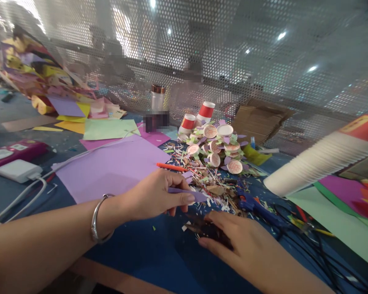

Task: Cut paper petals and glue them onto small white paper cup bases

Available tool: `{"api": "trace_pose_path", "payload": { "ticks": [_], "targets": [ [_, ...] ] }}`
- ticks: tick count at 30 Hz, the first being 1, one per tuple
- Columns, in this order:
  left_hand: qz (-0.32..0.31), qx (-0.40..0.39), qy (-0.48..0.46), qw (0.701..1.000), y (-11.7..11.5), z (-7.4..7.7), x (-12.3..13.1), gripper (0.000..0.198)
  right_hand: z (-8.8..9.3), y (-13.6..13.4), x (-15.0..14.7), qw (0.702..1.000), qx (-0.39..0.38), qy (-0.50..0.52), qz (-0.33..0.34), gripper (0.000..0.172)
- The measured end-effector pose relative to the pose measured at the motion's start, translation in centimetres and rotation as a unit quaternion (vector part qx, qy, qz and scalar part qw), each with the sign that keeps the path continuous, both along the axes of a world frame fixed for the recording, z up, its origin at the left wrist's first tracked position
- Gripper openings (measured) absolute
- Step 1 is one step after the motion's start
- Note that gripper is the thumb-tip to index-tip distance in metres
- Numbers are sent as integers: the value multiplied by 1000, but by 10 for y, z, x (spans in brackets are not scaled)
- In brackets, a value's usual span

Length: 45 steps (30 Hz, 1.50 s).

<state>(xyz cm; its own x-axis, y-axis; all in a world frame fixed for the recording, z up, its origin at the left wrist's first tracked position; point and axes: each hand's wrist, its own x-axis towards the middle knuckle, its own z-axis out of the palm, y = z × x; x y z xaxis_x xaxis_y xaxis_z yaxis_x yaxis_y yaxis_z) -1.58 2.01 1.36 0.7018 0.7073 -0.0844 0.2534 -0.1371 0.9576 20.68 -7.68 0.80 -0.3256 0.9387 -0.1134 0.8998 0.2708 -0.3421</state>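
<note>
Perforated metal screening (159, 49) is standing behind a blue table (168, 253), where one large lilac sheet (110, 163) is lying flat. At the sheet's near right side, the left hand (153, 196) is pinching one purple paper piece (200, 197) between thumb and fingers; farther right of the sheet, the right hand (236, 234) is closing around one pair of dark scissors (213, 232). One orange pen (173, 167) is resting at the sheet's right edge, two red-and-white cups (206, 111) are standing beyond its far right corner, and one blue glue gun (259, 209) is lying well to its right.
</note>
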Motion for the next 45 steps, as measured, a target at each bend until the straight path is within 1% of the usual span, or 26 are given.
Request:
{"api": "trace_pose_path", "payload": {
  "ticks": [4,7,9,11,14,16,18,20,22,25,27,30,34,36,38,40,43,45],
  "targets": [
    [-2,-6,13,1000,0,-1,0,25,2,-6,2,999,31,-17,1,22],
    [-7,4,16,1000,0,-1,1,23,3,-7,4,998,61,-12,-20,27],
    [-19,16,26,999,-2,-1,2,23,6,-5,3,995,80,20,-48,30],
    [-39,17,38,998,-4,-2,2,23,9,-3,0,992,79,71,-63,29],
    [-60,-4,44,997,-7,-5,3,23,11,1,-5,987,65,139,-46,25],
    [-61,-16,23,998,-8,-6,3,19,10,2,-7,984,67,159,-37,26],
    [-51,-32,-24,998,-7,-7,3,17,8,2,-8,980,74,181,-48,27],
    [-35,-62,-79,994,-5,-6,3,23,6,0,-8,971,72,219,-69,28],
    [-18,-102,-124,987,-4,-5,3,24,3,-2,-8,958,62,263,-94,29],
    [17,-158,-166,973,-4,-5,4,25,-1,-3,-13,941,60,308,-125,29],
    [46,-174,-177,968,-7,-6,6,29,-3,-3,-18,938,68,318,-122,30],
    [72,-155,-178,969,-13,-10,10,30,-5,-2,-24,944,67,309,-95,30],
    [68,-83,-186,977,-13,-8,10,28,-6,-1,-27,955,65,284,-59,29],
    [50,-37,-169,984,-9,-3,7,27,-6,-2,-25,957,86,271,-49,31],
    [4,-8,-120,993,-4,2,2,25,-4,-3,-21,959,102,259,-57,33],
    [-47,6,-50,998,-2,7,-3,22,-1,-3,-14,958,110,252,-86,35],
    [-87,17,69,994,-6,11,-6,18,8,-3,-2,950,132,247,-140,34],
    [-94,28,130,987,-12,12,-6,16,15,-2,6,952,140,227,-147,36]
  ]
}}
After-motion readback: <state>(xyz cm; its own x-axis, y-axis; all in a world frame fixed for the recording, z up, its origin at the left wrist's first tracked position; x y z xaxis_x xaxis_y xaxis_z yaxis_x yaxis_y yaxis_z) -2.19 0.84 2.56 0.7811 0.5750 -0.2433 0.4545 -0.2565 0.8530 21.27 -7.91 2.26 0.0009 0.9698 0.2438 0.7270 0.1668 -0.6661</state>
